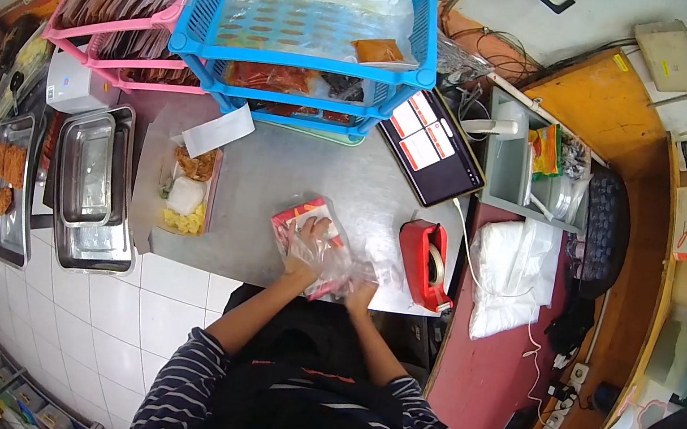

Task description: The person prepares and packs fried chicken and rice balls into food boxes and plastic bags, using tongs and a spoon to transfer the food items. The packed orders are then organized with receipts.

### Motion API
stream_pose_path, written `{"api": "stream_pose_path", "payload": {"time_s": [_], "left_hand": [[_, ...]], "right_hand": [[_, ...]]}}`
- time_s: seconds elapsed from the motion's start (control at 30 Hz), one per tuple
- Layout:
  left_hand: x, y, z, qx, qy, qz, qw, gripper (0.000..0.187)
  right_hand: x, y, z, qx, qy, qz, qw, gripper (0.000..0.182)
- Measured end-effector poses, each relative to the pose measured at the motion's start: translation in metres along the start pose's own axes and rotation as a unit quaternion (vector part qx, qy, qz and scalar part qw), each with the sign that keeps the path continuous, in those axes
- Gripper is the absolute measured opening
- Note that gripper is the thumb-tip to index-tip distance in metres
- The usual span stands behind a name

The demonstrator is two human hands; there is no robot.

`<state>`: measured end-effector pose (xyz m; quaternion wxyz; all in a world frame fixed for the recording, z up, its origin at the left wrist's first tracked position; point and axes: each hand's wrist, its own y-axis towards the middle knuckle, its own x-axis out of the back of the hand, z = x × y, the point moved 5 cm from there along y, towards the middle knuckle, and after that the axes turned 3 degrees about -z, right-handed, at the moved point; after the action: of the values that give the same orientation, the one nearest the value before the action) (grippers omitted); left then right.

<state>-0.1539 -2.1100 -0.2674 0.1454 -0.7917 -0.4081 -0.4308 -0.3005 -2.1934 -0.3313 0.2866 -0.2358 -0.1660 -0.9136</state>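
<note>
A red-and-white package (305, 209) lies at a slant near the front of the metal table (265, 170), with a clear plastic bag (334, 260) around its lower part. My left hand (308, 240) grips the package from above, its fingers curled over the printed face; the film partly covers that hand. Lower right, my right hand (361, 292) is closed on the gathered edge of the bag. A red tape dispenser (426, 265) stands to the right of my hands. Left of them is an open food box (198, 227) with fried food, white rice and a yellow food, partly under a paper slip (218, 131).
Blue stacked baskets (295, 97) and pink baskets (74, 33) full of packets line the back. A tablet (432, 149) leans behind the dispenser. White plastic bags (511, 274) lie right, near a grey bin (503, 182). Metal trays (97, 250) stand left.
</note>
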Motion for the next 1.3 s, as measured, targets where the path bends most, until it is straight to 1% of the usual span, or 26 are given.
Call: {"api": "stream_pose_path", "payload": {"time_s": [0.03, 0.1, 0.13, 0.17, 0.2, 0.27, 0.3, 0.33, 0.4, 0.43, 0.47, 0.5, 0.53, 0.6, 0.67, 0.7, 0.77, 0.8, 0.83, 0.87, 0.9, 0.97, 1.0, 1.13, 1.2, 1.3], "left_hand": [[-0.007, -0.011, -0.001, -0.105, 0.062, -0.024, 0.992, 0.019], [-0.002, -0.015, -0.008, -0.16, 0.067, -0.002, 0.985, 0.02], [-0.001, -0.019, -0.016, -0.218, 0.069, 0.02, 0.973, 0.021], [-0.005, -0.018, -0.019, -0.253, 0.066, 0.08, 0.962, 0.019], [-0.015, -0.015, -0.014, -0.249, 0.066, 0.079, 0.963, 0.019], [-0.036, -0.029, -0.018, -0.495, 0.055, 0.053, 0.866, 0.017], [-0.036, -0.03, -0.017, -0.496, 0.056, 0.054, 0.865, 0.017], [-0.031, -0.029, -0.018, -0.502, 0.03, 0.064, 0.862, 0.015], [-0.024, -0.022, -0.02, -0.508, 0.009, 0.07, 0.858, 0.014], [-0.009, -0.008, -0.021, -0.414, -0.077, 0.05, 0.906, 0.012], [0.002, -0.001, -0.017, -0.311, -0.164, 0.034, 0.936, 0.011], [0.009, 0.001, -0.017, -0.31, -0.164, 0.035, 0.936, 0.011], [0.013, 0.008, -0.01, -0.259, -0.118, 0.034, 0.958, 0.011], [0.013, 0.02, 0.001, -0.206, -0.074, 0.027, 0.975, 0.012], [0.016, 0.033, 0.02, -0.11, -0.024, -0.068, 0.991, 0.018], [0.022, 0.035, 0.019, -0.109, -0.023, -0.072, 0.991, 0.018], [0.036, 0.036, 0.028, 0.035, 0.027, -0.081, 0.996, 0.018], [0.036, 0.036, 0.031, 0.035, 0.028, -0.082, 0.996, 0.018], [0.042, 0.03, 0.031, -0.013, 0.026, -0.165, 0.986, 0.019], [0.043, 0.02, 0.032, -0.061, 0.023, -0.247, 0.967, 0.021], [-0.012, -0.002, 0.085, 0.194, -0.369, -0.282, 0.864, 0.024], [-0.055, -0.019, 0.13, 0.218, -0.287, -0.276, 0.891, 0.027], [-0.06, -0.024, 0.143, 0.244, -0.204, -0.267, 0.91, 0.029], [-0.067, -0.038, 0.143, 0.266, -0.175, -0.222, 0.921, 0.032], [-0.069, -0.042, 0.144, 0.277, -0.154, -0.178, 0.932, 0.034], [-0.068, -0.045, 0.145, 0.266, -0.123, -0.126, 0.948, 0.037]], "right_hand": [[0.007, 0.003, -0.012, -0.114, 0.123, 0.024, 0.986, 0.023], [0.01, 0.039, -0.025, -0.235, -0.084, 0.21, 0.945, 0.021], [0.003, 0.066, -0.013, -0.134, -0.108, 0.192, 0.966, 0.015], [0.002, 0.1, 0.046, 0.073, 0.005, 0.102, 0.992, 0.01], [-0.009, 0.124, 0.086, 0.167, 0.022, 0.118, 0.979, 0.009], [-0.053, 0.138, 0.118, 0.305, 0.047, 0.265, 0.914, 0.013], [-0.07, 0.131, 0.121, 0.359, 0.058, 0.356, 0.861, 0.014], [-0.073, 0.128, 0.118, 0.36, 0.058, 0.353, 0.862, 0.014], [-0.088, 0.123, 0.101, 0.256, -0.002, 0.478, 0.841, 0.014], [-0.086, 0.128, 0.094, 0.261, -0.002, 0.479, 0.838, 0.014], [-0.078, 0.139, 0.082, 0.197, 0.016, 0.419, 0.886, 0.017], [-0.071, 0.145, 0.068, 0.128, 0.034, 0.352, 0.927, 0.02], [-0.068, 0.138, 0.062, 0.126, 0.034, 0.353, 0.926, 0.02], [-0.04, 0.134, 0.038, 0.005, 0.041, 0.127, 0.991, 0.023], [-0.035, 0.091, 0.013, -0.046, -0.012, 0.073, 0.996, 0.023], [-0.04, 0.068, 0.013, -0.097, 0.063, 0.148, 0.982, 0.02], [-0.047, 0.055, 0.01, -0.149, 0.136, 0.221, 0.954, 0.018], [-0.05, 0.065, 0.014, -0.049, 0.104, 0.231, 0.966, 0.021], [-0.054, 0.075, 0.02, 0.051, 0.07, 0.237, 0.968, 0.024], [-0.057, 0.109, 0.016, 0.02, -0.05, 0.222, 0.974, 0.032], [-0.05, 0.147, 0.032, 0.006, -0.145, 0.177, 0.973, 0.046], [-0.042, 0.208, 0.057, -0.002, -0.256, 0.202, 0.946, 0.066], [-0.042, 0.225, 0.059, 0.001, -0.255, 0.195, 0.947, 0.066], [-0.047, 0.26, 0.055, 0.036, -0.329, 0.228, 0.916, 0.074], [-0.046, 0.262, 0.048, -0.036, -0.355, 0.273, 0.893, 0.076], [-0.018, 0.266, 0.067, 0.007, -0.273, 0.201, 0.941, 0.065]]}}
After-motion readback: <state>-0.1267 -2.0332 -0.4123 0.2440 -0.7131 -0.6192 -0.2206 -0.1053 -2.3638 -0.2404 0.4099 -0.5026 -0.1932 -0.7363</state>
